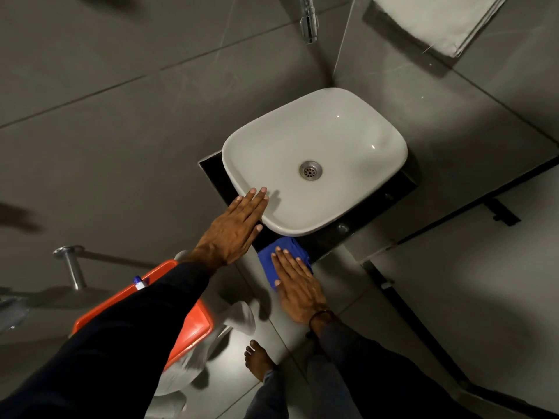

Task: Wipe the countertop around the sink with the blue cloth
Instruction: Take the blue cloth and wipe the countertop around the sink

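A white basin (348, 140) sits on a small black countertop (372, 207) in a grey-tiled corner. The blue cloth (287, 251) lies folded on the counter's front edge, just below the basin's near rim. My right hand (298, 285) presses flat on the cloth, fingers together and stretched out; the cloth shows past the fingertips. My left hand (234, 228) lies flat and open on the basin's near-left rim, its fingertips over the rim edge.
A chrome tap (309, 21) projects from the wall above the basin. A white towel (435, 19) hangs top right. Below left stand an orange bin (193, 323) and a chrome wall fitting (71, 266). My bare foot (257, 358) is on the floor tiles.
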`<action>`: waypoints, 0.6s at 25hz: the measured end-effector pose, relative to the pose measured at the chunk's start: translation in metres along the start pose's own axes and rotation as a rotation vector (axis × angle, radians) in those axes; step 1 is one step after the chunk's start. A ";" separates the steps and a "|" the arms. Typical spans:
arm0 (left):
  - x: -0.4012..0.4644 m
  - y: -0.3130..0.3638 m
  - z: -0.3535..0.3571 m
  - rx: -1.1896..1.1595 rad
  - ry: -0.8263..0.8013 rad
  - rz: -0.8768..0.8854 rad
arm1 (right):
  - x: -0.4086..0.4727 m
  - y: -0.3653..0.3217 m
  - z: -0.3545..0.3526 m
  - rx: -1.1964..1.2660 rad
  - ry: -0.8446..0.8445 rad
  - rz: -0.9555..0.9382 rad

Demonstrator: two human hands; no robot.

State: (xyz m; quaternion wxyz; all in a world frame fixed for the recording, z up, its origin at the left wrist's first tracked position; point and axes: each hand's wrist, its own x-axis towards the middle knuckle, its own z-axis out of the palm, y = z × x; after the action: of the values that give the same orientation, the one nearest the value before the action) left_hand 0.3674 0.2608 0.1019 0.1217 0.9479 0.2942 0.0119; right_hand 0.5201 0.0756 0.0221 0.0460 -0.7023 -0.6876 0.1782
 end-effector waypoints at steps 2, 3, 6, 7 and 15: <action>0.000 0.001 0.001 0.003 -0.002 -0.011 | -0.007 0.017 -0.004 -0.001 0.015 0.038; 0.000 0.002 0.001 0.005 -0.002 -0.015 | -0.011 0.029 -0.007 -0.006 0.025 0.060; 0.001 0.004 0.002 0.011 0.000 -0.034 | -0.022 0.067 -0.021 -0.021 0.031 0.159; 0.000 0.004 0.003 0.009 0.002 -0.045 | -0.020 0.072 -0.024 -0.022 0.035 0.201; 0.004 0.030 0.010 -0.060 0.033 -0.216 | -0.023 0.051 -0.027 0.052 -0.021 0.070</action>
State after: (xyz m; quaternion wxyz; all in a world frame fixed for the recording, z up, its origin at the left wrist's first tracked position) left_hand 0.3877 0.2368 0.0992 0.1456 0.9064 0.3959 0.0229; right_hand 0.5772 0.0551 0.0358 0.0507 -0.7225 -0.6584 0.2050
